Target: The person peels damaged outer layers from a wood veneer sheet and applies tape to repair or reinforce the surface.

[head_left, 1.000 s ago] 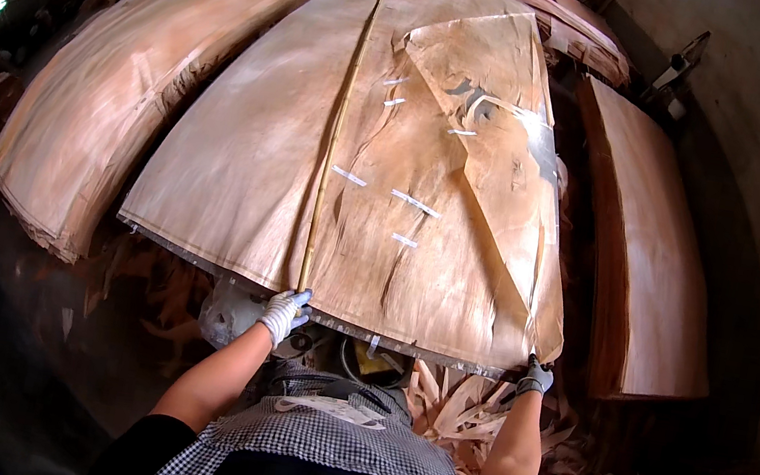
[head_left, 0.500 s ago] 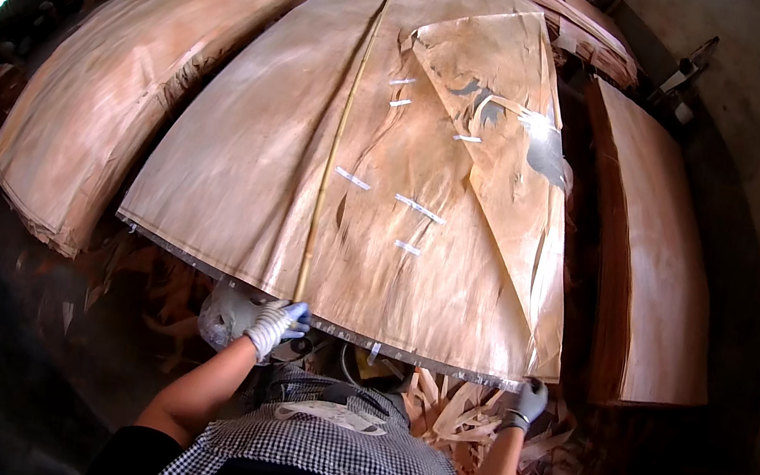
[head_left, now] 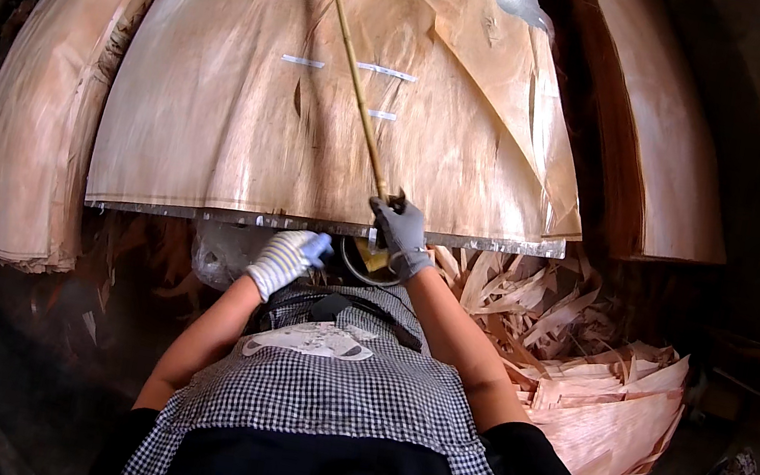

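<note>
A thin bamboo stick (head_left: 357,80) lies slanted across a wide wood veneer sheet (head_left: 195,89), its near end toward me. My right hand (head_left: 403,234), in a grey glove, is closed round that near end, just above the sheet's front edge. Something small and dark shows at its fingers, too unclear to name. To its left, my left hand (head_left: 285,262) is just below the front edge, in a striped glove with blue fingertips. Its fingers look curled but are blurred, and whether they hold anything is hidden. White tape strips (head_left: 386,71) cross splits in the veneer.
Veneer stacks stand to the left (head_left: 51,86) and to the right (head_left: 660,133) of the sheet. Torn veneer scraps (head_left: 539,303) and a veneer pile (head_left: 615,414) lie low on the right. A clear plastic bag (head_left: 223,253) hangs under the front edge.
My right hand has left the sheet's right corner and now grips the stick's near end. My left hand has let go of the stick. The near end has swung right, and the view has tilted down.
</note>
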The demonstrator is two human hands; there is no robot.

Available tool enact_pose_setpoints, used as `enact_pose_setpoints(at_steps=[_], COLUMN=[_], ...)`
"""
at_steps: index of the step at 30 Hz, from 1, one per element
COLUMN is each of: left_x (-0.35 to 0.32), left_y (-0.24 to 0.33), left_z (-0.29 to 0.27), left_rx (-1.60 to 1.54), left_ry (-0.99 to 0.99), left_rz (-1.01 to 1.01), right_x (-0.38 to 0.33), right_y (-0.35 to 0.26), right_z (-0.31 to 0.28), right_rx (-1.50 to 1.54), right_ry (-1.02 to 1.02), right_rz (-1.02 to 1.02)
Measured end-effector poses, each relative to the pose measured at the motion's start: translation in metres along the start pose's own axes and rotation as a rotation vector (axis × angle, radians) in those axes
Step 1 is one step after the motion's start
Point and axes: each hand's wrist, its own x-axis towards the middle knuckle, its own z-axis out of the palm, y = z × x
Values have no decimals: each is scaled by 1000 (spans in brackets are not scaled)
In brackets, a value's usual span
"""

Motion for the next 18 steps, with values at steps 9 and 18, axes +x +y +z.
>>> enact_pose_setpoints(at_steps=[9,18], left_x=[-2,9], left_y=[-31,-72], left_z=[-69,-61], left_rx=[1002,1001], left_ry=[596,556], left_rz=[293,166], right_x=[-51,-86], right_y=[88,136], right_z=[-104,-185], right_rx=[-267,-112], right_ry=[286,419], right_rz=[-148,-172])
